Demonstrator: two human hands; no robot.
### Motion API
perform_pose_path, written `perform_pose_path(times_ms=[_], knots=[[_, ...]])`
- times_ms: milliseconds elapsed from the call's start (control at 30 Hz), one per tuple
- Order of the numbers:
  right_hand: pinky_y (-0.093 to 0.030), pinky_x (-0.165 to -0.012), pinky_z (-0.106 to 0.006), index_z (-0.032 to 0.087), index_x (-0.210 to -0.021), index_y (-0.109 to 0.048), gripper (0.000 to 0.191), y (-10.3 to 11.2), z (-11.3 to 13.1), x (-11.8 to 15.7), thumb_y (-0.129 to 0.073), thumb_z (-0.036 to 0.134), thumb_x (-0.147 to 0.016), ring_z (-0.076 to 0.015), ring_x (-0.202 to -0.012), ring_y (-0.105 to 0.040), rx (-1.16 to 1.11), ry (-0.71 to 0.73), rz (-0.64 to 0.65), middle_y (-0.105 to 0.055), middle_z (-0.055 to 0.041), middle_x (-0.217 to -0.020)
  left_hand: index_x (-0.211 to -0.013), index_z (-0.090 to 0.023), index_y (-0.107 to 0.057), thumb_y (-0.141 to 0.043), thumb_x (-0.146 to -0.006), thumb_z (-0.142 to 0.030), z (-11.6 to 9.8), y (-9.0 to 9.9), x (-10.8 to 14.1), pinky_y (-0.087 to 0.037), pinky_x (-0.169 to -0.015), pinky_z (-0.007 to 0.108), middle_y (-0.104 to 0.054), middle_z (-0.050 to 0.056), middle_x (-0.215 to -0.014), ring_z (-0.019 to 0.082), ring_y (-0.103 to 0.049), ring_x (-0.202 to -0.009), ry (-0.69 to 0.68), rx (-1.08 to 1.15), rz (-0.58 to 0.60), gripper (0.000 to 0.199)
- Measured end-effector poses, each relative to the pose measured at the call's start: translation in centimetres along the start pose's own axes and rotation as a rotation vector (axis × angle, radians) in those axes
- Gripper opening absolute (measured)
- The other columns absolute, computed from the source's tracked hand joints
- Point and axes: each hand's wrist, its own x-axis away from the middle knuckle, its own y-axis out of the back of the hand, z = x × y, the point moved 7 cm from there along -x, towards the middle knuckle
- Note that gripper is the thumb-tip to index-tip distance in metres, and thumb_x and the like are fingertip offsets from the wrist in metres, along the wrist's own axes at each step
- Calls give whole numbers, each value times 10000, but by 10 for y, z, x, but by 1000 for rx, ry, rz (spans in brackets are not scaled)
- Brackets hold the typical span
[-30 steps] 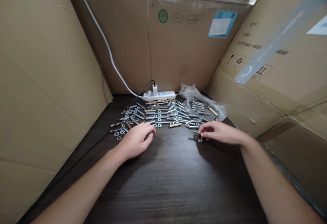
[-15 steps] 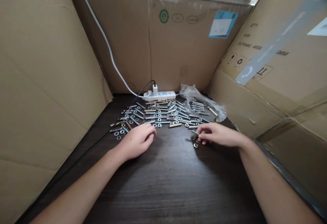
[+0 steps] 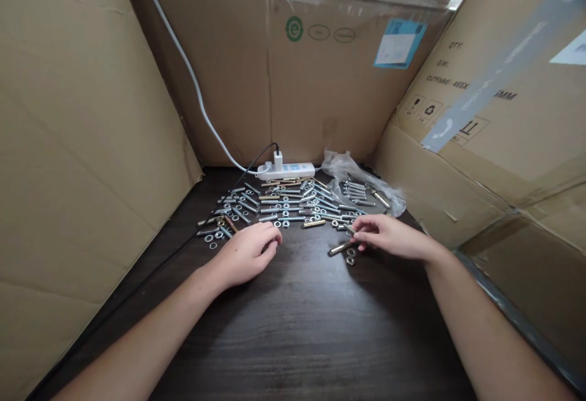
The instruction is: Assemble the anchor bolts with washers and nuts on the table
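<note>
Many bolts, nuts and washers (image 3: 293,205) lie spread in rows on the dark wooden table (image 3: 302,328). My right hand (image 3: 389,236) pinches the end of one bolt (image 3: 339,248), which points left and lies just above the table. A nut and a washer (image 3: 350,257) lie right below that bolt. My left hand (image 3: 245,251) rests on the table with curled fingers at the near edge of the spread, holding nothing that I can see.
Cardboard walls (image 3: 68,144) close in the left, back and right sides. A white power strip (image 3: 286,171) with a white cable and a black cable lies at the back. A clear plastic bag (image 3: 361,187) with more bolts sits at the back right.
My right hand has shifted slightly left and back and has picked one bolt up by its end; the bolt now sticks out to the left. My left hand has stayed where it was.
</note>
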Motion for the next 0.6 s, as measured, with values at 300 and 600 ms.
perform_pose_path(times_ms=[300, 600], knots=[[-465, -679, -297, 172, -869, -534, 152, -9, 3, -3, -504, 311, -813, -173, -720, -632, 56, 20, 24, -666, -53, -828, -877, -206, -553, -408, -880, -186, -11, -4, 1, -432, -751, 267, -578, 10, -885, 152, -536, -830, -24, 23, 37, 146], [-461, -610, -276, 174, -864, -525, 156, -19, -1, -2, -510, 324, -822, -183, -710, -644, 83, -40, 94, -682, -59, -802, -1011, -222, -536, -478, -886, -282, -26, -21, -1, -433, -781, 293, -580, 18, -963, 178, -534, -910, -29, 17, 68, 151]])
